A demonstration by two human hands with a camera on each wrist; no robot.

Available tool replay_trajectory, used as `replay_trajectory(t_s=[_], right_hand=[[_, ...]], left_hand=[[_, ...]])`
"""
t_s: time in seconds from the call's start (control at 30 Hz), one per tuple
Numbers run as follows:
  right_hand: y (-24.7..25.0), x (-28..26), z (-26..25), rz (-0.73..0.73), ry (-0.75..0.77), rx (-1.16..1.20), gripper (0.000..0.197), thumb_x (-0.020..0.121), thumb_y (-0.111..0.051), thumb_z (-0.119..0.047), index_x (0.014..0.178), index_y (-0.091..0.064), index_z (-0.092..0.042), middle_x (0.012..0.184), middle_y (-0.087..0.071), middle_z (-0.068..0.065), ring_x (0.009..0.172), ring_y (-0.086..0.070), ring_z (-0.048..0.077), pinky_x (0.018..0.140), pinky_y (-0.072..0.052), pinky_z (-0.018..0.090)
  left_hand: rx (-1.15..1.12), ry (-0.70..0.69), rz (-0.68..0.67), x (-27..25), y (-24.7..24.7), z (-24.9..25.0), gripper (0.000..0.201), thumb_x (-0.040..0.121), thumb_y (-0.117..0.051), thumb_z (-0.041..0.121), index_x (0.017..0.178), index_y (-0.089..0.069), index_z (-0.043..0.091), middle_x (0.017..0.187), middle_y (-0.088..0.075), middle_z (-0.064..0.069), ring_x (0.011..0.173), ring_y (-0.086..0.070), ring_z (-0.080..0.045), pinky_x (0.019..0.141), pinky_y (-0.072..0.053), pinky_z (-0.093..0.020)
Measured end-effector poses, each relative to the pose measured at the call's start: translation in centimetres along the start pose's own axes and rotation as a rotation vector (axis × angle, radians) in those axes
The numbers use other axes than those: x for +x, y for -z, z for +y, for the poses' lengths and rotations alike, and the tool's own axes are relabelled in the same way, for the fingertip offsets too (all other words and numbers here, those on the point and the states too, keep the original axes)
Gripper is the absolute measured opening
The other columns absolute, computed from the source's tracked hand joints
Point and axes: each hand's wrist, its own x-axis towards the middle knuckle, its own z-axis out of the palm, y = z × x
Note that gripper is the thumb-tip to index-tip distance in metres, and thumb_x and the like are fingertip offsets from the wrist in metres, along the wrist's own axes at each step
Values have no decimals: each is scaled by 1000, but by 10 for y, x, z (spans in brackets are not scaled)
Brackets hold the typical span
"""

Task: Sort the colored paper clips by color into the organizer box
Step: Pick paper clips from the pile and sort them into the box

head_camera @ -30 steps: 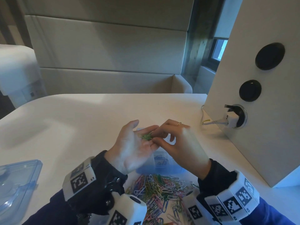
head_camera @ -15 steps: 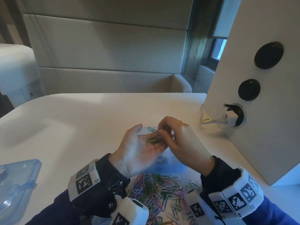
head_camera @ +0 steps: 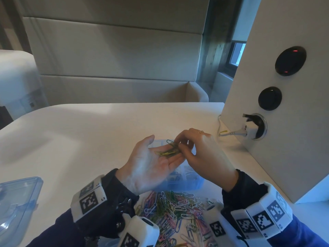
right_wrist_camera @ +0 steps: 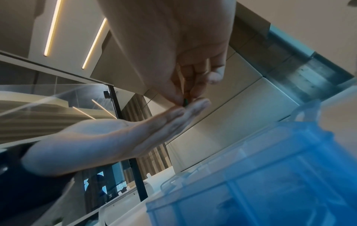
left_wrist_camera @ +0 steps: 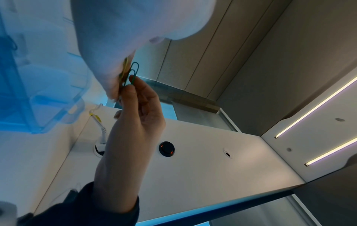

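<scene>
Head view, centre: left hand (head_camera: 151,164) lies flat as a tray for clips. Right hand (head_camera: 201,152) fingers (head_camera: 179,142) pinch a green clip (head_camera: 171,143), likely for the organizer box (head_camera: 187,180).

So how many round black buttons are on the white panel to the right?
2. The upper round black button shows small red lights; the lower round black button sits beneath it, above the plugged-in white adapter. More could lie outside the head view.

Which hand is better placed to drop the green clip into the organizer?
Right. The right hand already pinches the green clip above the organizer box; the left hand lies flat, palm up, carrying yellow clips.
</scene>
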Motion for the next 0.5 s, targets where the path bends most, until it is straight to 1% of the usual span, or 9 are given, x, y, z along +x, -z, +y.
replay_trajectory(t_s=[0.03,0.1,0.17,0.23,0.3,0.4,0.47,0.5], right_hand=[[1,0,0,-21,7,12,13,88,-60,-11,92,-67,-20,81,-58,-10,74,-52,5,68,-44,18],[3,1,0,-55,20,24,9,87,-63,-13,90,-67,-21,79,-57,-11,74,-52,2,68,-41,11],[4,1,2,-71,21,23,7,87,-64,-15,89,-67,-21,79,-57,-12,73,-51,1,67,-38,7],[6,1,3,-96,14,17,6,88,-64,-18,91,-68,-21,81,-59,-10,74,-52,3,67,-38,9],[7,1,4,-137,-5,28,7,89,-63,-20,94,-69,-19,85,-61,-8,75,-54,7,68,-39,12],[7,1,6,-176,-15,40,8,90,-63,-21,96,-68,-19,86,-61,-8,77,-53,9,70,-40,16],[7,1,7,-184,-9,43,5,90,-62,-20,93,-67,-19,85,-59,-9,77,-52,8,70,-39,15],[7,1,7,-196,-8,45,4,91,-62,-20,92,-66,-19,86,-58,-9,78,-51,8,70,-38,14]], left_hand=[[13,11,-7,0,1,1,68,102,-32,44,124,-51,-17,128,-56,-32,126,-53,-33,107,-42,-43],[56,35,-22,0,1,2,64,101,-35,40,124,-52,-17,131,-55,-30,126,-54,-33,102,-46,-45],[101,50,-31,-1,0,2,52,99,-40,27,121,-51,-18,130,-55,-31,126,-54,-33,92,-50,-49],[158,56,-36,-2,-4,3,37,91,-44,9,119,-52,-14,131,-55,-30,128,-52,-31,89,-52,-48],[182,62,-41,-2,-6,2,38,82,-45,-3,118,-54,-12,132,-54,-29,130,-50,-31,88,-51,-47],[206,61,-18,1,-4,3,41,76,-47,-9,116,-53,-14,133,-52,-30,131,-49,-32,86,-52,-47],[212,62,-26,2,-3,4,42,74,-46,-12,115,-54,-14,135,-50,-28,129,-50,-32,84,-53,-46],[213,70,-37,2,-4,4,38,74,-44,-13,110,-57,-15,132,-52,-26,125,-52,-32,83,-55,-45]])
